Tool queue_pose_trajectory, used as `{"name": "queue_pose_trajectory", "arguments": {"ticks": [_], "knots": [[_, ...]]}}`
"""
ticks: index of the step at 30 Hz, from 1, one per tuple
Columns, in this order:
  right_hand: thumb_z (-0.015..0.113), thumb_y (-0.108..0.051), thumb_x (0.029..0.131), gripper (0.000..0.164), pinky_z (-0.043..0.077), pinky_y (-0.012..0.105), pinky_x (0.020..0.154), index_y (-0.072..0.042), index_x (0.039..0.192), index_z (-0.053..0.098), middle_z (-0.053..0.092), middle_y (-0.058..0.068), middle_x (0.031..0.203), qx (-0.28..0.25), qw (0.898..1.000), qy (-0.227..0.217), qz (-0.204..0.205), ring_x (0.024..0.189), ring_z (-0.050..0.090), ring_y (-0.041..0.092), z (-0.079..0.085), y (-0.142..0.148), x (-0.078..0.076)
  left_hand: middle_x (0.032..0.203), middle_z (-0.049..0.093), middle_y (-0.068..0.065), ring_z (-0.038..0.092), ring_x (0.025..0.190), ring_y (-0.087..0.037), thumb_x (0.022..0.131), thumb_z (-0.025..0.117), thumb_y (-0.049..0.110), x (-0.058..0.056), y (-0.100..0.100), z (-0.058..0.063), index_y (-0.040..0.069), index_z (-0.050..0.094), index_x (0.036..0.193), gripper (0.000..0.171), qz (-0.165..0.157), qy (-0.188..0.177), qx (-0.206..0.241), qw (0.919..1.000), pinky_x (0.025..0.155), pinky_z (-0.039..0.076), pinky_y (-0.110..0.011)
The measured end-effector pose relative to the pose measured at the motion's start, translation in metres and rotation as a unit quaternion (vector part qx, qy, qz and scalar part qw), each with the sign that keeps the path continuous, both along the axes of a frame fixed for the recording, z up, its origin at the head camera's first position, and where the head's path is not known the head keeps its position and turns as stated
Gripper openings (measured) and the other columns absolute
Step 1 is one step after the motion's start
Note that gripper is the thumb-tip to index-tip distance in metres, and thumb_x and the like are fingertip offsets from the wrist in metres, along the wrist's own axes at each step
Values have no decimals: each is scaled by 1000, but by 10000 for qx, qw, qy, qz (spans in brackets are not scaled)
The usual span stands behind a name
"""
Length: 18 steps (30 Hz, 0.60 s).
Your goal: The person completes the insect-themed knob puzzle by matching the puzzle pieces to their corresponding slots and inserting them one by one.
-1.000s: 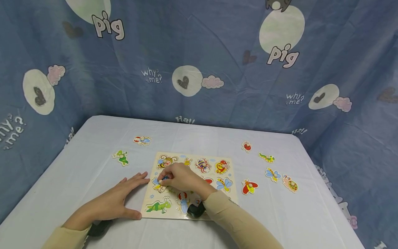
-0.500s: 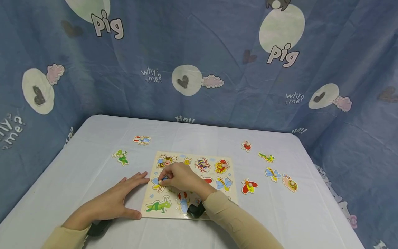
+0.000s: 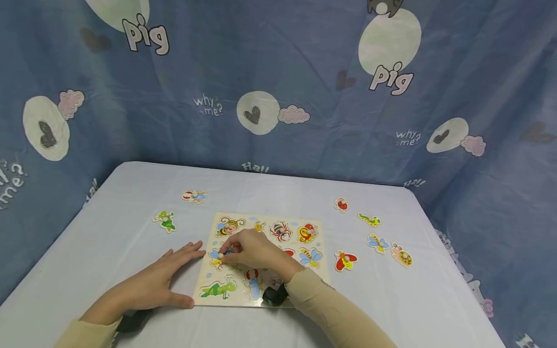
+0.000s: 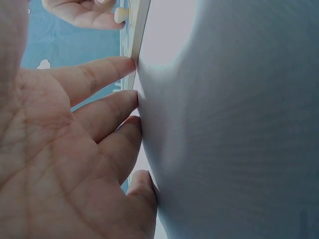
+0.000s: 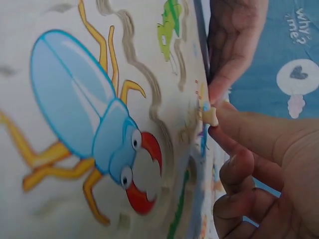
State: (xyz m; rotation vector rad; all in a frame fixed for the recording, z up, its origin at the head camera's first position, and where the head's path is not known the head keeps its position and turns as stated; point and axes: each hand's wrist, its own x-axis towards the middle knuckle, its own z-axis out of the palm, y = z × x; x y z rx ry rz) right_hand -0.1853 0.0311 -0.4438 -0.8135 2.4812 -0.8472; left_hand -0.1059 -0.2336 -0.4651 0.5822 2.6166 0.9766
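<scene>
A wooden insect puzzle board [image 3: 209, 278] lies on the white table. My right hand [image 3: 254, 249] reaches over it and pinches the small round knob of an insect puzzle piece [image 3: 215, 261] with blue wings and a yellow body, at the left of the middle row. In the right wrist view thumb and forefinger meet at that knob [image 5: 212, 117], the other fingers curled back. My left hand [image 3: 152, 282] rests at the board's left edge with fingers spread, forefinger and thumb touching the edge. In the left wrist view its fingertips [image 4: 130, 64] press along the board's side. The right hand covers part of the middle row.
Left of the board lie a grasshopper piece [image 3: 166, 221] and a red-and-blue beetle piece [image 3: 195, 196]. On the right are a ladybird piece [image 3: 341, 204], caterpillar piece [image 3: 369, 220], dragonfly piece [image 3: 378, 243], snail-like piece [image 3: 401, 255] and red-winged piece [image 3: 345, 260]. A blue curtain [image 3: 174, 125] hangs behind.
The head view has shifted slightly, so everything sits a little further left. Both hands keep nearly the same places, the right one still at the knob.
</scene>
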Motion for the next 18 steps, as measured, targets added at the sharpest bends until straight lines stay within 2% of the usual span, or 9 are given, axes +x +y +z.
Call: {"name": "queue_pose_trajectory", "arguments": {"ticks": [10,18], "knots": [[76,-28,102,18,40,19,54,-19,116,82,58,-6,68,-430,9989,-84,-166,57,47,6,12,28,0,176,33,-14,25,163,-47,69,95,57,2,-2,1,20,49,160,108,43,66,12,10000,126,16,-77],[74,-25,104,18,35,22,54,-16,117,81,56,-4,72,-653,9972,-69,-359,59,40,11,14,61,-6,177,32,-13,23,164,-47,67,96,54,3,1,2,21,48,160,110,142,-77,-8,9999,129,14,-75]]}}
